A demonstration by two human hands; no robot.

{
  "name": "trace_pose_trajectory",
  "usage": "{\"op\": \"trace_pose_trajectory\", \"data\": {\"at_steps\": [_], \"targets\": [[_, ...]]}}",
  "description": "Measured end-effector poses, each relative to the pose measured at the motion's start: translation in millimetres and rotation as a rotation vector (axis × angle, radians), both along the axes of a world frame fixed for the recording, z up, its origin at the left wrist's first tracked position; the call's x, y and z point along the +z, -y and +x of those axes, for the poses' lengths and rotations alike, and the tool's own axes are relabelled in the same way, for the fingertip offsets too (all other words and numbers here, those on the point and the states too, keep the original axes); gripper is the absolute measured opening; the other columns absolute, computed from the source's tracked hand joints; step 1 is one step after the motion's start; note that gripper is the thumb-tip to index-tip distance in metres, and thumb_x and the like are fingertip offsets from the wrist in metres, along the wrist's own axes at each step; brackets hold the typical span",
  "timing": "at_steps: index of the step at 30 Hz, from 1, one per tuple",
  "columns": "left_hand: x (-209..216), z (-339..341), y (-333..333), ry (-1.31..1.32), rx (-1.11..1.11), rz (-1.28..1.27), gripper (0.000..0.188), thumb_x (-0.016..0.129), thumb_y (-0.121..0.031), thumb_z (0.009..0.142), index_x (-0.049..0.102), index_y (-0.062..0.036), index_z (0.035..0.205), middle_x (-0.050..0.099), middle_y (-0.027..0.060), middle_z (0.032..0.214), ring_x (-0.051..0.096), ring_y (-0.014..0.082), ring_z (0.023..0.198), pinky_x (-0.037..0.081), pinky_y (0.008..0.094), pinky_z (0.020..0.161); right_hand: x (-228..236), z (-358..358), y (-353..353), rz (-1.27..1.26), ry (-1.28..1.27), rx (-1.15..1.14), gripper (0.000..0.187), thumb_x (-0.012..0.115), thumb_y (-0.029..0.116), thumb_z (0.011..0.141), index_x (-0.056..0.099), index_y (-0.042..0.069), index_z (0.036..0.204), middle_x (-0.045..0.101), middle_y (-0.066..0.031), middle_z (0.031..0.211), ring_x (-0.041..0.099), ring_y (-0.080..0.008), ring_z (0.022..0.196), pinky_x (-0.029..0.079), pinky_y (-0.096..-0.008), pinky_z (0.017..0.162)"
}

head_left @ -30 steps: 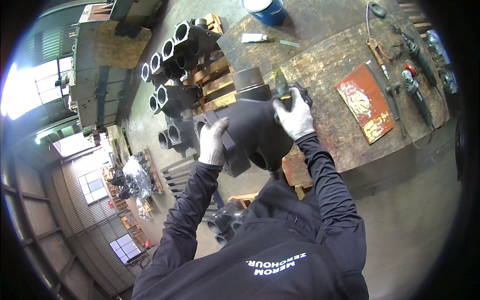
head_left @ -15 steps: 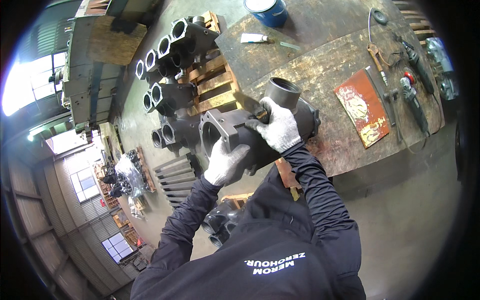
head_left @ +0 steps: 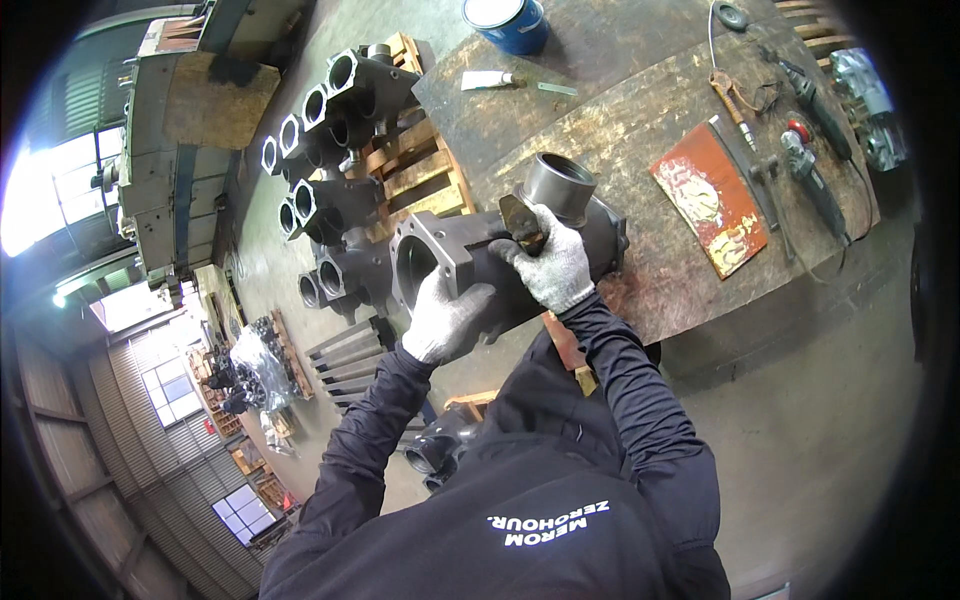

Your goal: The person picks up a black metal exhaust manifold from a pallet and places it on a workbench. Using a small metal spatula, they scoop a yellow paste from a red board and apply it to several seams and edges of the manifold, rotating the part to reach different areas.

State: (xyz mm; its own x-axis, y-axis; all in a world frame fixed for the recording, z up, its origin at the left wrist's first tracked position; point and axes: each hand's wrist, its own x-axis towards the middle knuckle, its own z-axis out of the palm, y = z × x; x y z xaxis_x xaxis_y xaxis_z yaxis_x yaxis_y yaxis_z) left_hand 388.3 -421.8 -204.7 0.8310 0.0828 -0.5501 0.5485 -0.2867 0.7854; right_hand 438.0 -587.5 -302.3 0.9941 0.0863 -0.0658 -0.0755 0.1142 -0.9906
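A large dark metal pipe casting (head_left: 490, 285) lies at the edge of the workbench, with a square bolted-type flange at its left end and a bare round collar (head_left: 566, 190) standing up near its right end. My left hand (head_left: 445, 318), in a light grey glove, grips the flange rim, thumb outside; its fingers are partly hidden by the casting. My right hand (head_left: 553, 265), gloved too, is closed around a flat, brownish brush-like tool (head_left: 521, 222), held over the top of the casting beside the collar. Its exact kind is hard to make out.
On the workbench (head_left: 610, 130) are a blue bucket (head_left: 505, 30), a white tube (head_left: 488, 79), a red-brown stained board (head_left: 710, 200), a hammer (head_left: 768, 195) and angle grinders (head_left: 815, 180) with cords. Similar castings (head_left: 335, 205) stand at left near a wooden pallet (head_left: 420, 180).
The tool in my right hand has swung from pointing left to pointing upward, its flat side now showing. My left hand keeps its place on the flange. The whole view has shifted slightly.
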Motion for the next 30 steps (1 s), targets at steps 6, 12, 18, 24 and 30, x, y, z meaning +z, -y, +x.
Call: {"op": "trace_pose_trajectory", "data": {"at_steps": [6,12,18,24,30], "targets": [[-0.1,2.7,3.1,-0.053,0.009,-0.005,0.031,0.074,-0.005,0.093,0.063,0.0015,0.122,0.072,0.0075,0.106,0.069,0.0149,0.091,0.057,0.0312,0.08,9.0,13.2,-3.2,0.077,-0.001,0.145,0.032,0.086,0.013,0.08,0.068,0.003,0.105,0.073,-0.0123,0.088,0.073,-0.0232,0.082,0.057,-0.0345,0.076],[-2.7,4.7,-1.3,-0.031,-0.052,0.017,0.029,0.072,-0.006,0.094,0.063,0.0024,0.119,0.072,0.0076,0.101,0.068,0.0146,0.086,0.057,0.0311,0.077,9.8,9.9,-9.1,-0.033,0.025,-0.054,0.021,0.08,0.012,0.085,0.065,0.006,0.098,0.071,-0.0151,0.081,0.074,-0.0281,0.074,0.056,-0.0358,0.067],[-1.5,2.3,-0.4,0.024,-0.045,0.026,0.032,0.072,-0.007,0.093,0.062,0.0029,0.121,0.072,0.0076,0.102,0.067,0.0137,0.086,0.056,0.031,0.077,-1.6,10.8,7.3,0.004,0.038,0.037,0.034,0.086,0.02,0.083,0.063,0.004,0.101,0.073,-0.0158,0.085,0.074,-0.0334,0.08,0.057,-0.0386,0.072],[0.0,0.8,-9.0,0.027,-0.072,0.011,0.034,0.073,-0.006,0.093,0.061,0.0031,0.123,0.072,0.0066,0.104,0.067,0.0137,0.087,0.056,0.0309,0.078,-14.3,10.6,-4.4,-0.158,-0.041,0.143,0.03,0.083,0.014,0.086,0.068,0.003,0.109,0.075,-0.013,0.089,0.074,-0.019,0.081,0.057,-0.0334,0.074],[-6.6,1.7,-21.3,0.033,-0.031,-0.045,0.032,0.074,-0.007,0.093,0.064,0.0038,0.121,0.073,0.0074,0.104,0.067,0.013,0.089,0.057,0.0303,0.081,-11.2,6.7,-3.3,0.034,-0.111,0.076,0.04,0.088,0.018,0.083,0.068,0.003,0.114,0.075,-0.01,0.094,0.07,-0.0125,0.088,0.057,-0.0337,0.081]]}}
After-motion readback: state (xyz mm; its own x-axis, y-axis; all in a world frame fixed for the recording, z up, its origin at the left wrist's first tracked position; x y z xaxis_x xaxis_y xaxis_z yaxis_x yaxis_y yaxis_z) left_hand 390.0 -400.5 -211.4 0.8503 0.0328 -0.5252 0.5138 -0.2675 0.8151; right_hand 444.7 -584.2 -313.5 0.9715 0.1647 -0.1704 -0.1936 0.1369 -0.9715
